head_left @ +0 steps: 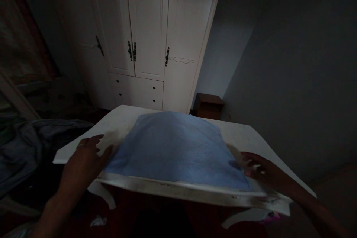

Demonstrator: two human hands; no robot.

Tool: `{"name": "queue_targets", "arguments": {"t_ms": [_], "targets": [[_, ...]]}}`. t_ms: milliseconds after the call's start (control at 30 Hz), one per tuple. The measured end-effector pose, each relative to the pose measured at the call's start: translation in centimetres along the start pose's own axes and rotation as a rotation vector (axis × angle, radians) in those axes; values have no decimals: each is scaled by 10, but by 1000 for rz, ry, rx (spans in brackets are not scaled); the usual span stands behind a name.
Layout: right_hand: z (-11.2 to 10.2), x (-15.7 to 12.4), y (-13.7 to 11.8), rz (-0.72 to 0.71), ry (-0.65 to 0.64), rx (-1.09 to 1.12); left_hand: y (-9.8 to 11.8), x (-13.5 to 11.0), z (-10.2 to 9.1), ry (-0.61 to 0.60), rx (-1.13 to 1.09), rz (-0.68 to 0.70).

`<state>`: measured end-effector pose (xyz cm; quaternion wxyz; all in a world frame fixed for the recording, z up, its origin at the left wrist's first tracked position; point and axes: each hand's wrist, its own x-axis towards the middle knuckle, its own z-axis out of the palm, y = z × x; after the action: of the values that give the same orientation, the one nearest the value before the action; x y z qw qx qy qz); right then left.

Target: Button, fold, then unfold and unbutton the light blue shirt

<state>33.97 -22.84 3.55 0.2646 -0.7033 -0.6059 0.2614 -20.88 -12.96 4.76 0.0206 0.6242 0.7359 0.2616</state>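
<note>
Left hand (86, 158) hangs by the table's left end with its fingers apart and nothing gripped, and the blue cloth (173, 148) lies directly to its right, spread over the middle of the white table (240, 130). Right hand (260, 171) is at the opposite side, its fingers loosely bent with gaps between them and no cloth seen inside, so it too looks empty and unclenched; the cloth lies to its left. What counts most is that the cloth sits between the two hands, its longer way appearing to run from one hand toward the other, though the slanted view leaves that a little unsure. Its near edge follows the table's near edge, while its far edge looks narrower and points toward the wardrobe (147, 26). The left thumb comes close to the cloth's left side, and the right fingertips are just beside its right side, near a small dark crease; whether either one touches the fabric cannot be told in this dim light. Neither hand is clearly nearer, each having its own side edge within easy reach
</note>
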Motion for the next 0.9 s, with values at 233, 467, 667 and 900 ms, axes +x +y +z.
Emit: {"name": "queue_targets", "arguments": {"t_ms": [233, 467, 667, 900], "targets": [[50, 86, -81, -335, -48, -185, 109, 51, 60, -235, -92, 645], [106, 199, -103, -325, -122, -582, 141, 108, 124, -356, 7, 862], [128, 246, -99, -294, -91, -585, 148, 140, 153, -381, 106, 906], [133, 267, -71, -282, -73, -553, 135, 160, 175, -466, 83, 893]]}}
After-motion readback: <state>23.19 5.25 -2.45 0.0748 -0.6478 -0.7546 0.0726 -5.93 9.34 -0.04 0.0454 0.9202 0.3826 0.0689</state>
